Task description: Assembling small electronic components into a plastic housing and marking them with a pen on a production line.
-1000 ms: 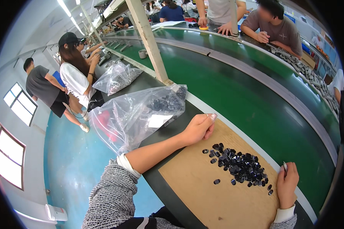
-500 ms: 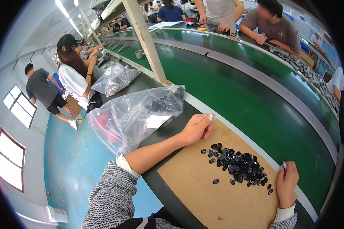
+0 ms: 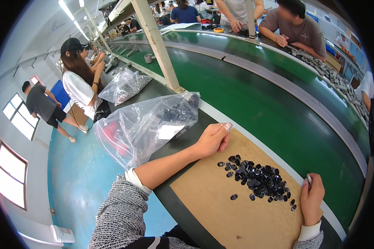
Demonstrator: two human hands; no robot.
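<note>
A pile of several small black parts [image 3: 259, 179] lies on a brown cardboard sheet [image 3: 232, 216] on the dark bench. My left hand [image 3: 212, 139] rests at the sheet's far left corner with fingers curled loosely, holding nothing that I can see. At the sheet's right edge my right hand [image 3: 311, 198] is closed, with a small pale object sticking up between its fingertips. A clear plastic bag [image 3: 145, 124] with more black parts sits just left of my left hand.
A green conveyor belt [image 3: 270, 99] runs past the far side of the cardboard. A second clear bag [image 3: 124, 85] lies further along the bench by a beige post [image 3: 158, 45]. A person in a white shirt [image 3: 81, 85] stands left; others work across the belt.
My hands and the pile stay where they were. The person in dark clothes at the far left has walked a little further away.
</note>
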